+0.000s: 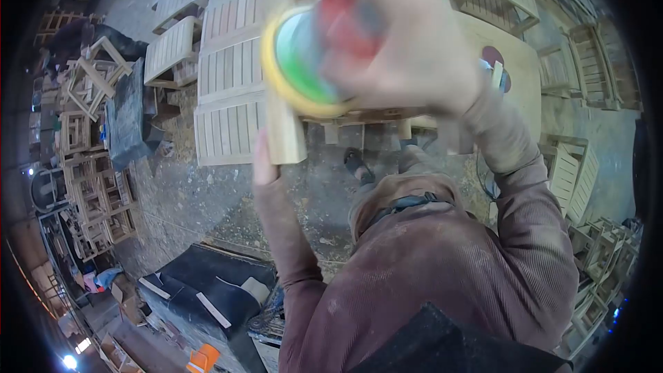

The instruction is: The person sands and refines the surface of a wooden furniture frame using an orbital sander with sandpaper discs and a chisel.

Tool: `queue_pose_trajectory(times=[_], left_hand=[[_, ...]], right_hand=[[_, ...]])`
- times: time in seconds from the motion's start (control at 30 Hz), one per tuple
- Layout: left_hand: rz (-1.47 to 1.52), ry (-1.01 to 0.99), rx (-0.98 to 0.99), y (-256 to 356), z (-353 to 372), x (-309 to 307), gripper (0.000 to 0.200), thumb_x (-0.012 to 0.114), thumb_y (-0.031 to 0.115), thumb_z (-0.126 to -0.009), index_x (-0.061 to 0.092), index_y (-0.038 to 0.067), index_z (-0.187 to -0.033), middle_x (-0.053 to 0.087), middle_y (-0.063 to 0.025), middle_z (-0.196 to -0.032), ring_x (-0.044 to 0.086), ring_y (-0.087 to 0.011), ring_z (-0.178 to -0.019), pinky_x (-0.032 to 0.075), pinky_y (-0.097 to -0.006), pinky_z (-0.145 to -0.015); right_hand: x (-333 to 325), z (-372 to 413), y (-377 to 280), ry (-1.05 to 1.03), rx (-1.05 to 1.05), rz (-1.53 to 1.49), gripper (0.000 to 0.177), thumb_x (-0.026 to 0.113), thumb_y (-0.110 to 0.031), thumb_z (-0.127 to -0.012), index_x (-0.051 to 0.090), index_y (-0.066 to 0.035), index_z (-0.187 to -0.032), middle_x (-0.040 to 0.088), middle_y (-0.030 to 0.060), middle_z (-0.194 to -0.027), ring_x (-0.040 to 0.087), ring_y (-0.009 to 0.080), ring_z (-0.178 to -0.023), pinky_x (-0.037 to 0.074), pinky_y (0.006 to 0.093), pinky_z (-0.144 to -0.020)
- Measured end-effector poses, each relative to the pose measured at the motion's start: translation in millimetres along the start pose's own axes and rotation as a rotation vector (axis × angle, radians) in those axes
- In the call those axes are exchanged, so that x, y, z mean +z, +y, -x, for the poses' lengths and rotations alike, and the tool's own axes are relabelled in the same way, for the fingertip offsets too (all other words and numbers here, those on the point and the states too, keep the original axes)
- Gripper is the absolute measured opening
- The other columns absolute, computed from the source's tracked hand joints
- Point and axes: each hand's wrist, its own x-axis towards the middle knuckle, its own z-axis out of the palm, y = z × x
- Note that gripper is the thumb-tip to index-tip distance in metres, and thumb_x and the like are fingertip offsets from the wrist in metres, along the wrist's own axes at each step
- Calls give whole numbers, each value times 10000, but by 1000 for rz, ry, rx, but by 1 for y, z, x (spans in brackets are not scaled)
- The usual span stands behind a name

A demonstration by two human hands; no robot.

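Observation:
Close to the camera, my right hand [414, 48] is wrapped round a red and grey power tool [349, 24], blurred by motion. The tool's round disc [297, 55], green with a yellow rim, faces left and covers part of a pale wooden piece. My left hand [264, 159] lies along the left side of the near end of that wooden piece [289, 139]; its thumb or fingers show only in part, and the rest is hidden by the wood.
Slatted wooden panels [231, 72] stand left of the wooden piece. A tan board [521, 76] lies at the right. Stacked wooden frames [90, 179] fill the far left. A dark-covered bench [214, 283] stands at the lower left, near an orange object [202, 358].

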Motion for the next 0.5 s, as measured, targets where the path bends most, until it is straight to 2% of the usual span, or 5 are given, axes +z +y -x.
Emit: queue_pose_trajectory(times=[0.17,0.23,0.33,0.37,0.5], left_hand=[[-430,79,30,73,-7,56,548,386,329,-935,285,-2,-1361,380,-210,-1332,413,-287,-1200,348,-372,-1011],[-393,40,15,86,-39,82,649,534,347,-878,273,9,-1366,390,-206,-1322,407,-257,-1202,367,-350,-978],[-766,90,107,95,-108,110,640,645,280,-812,339,11,-1306,457,-179,-1250,448,-234,-1144,376,-340,-953],[-1076,112,201,98,-133,111,622,688,234,-777,376,13,-1267,494,-160,-1204,471,-223,-1105,377,-339,-941],[-1080,226,167,103,-173,122,569,707,178,-729,424,-3,-1188,538,-128,-1082,504,-217,-1007,388,-333,-902]], right_hand=[[-87,-8,184,470,552,94,339,675,-145,-576,550,-26,-868,556,67,-704,576,163,-708,494,280,-658],[-79,17,272,456,742,206,302,656,-193,-624,576,-37,-870,588,117,-732,610,237,-736,508,330,-684],[-12,97,421,103,892,564,347,660,-296,-634,592,-90,-905,644,160,-857,631,301,-808,505,383,-732],[6,119,433,-186,934,308,312,544,-334,-762,554,-151,-1015,591,209,-972,571,369,-939,462,437,-825],[120,206,436,-419,963,285,257,551,-272,-747,569,-130,-960,577,203,-942,579,371,-874,480,452,-759]])
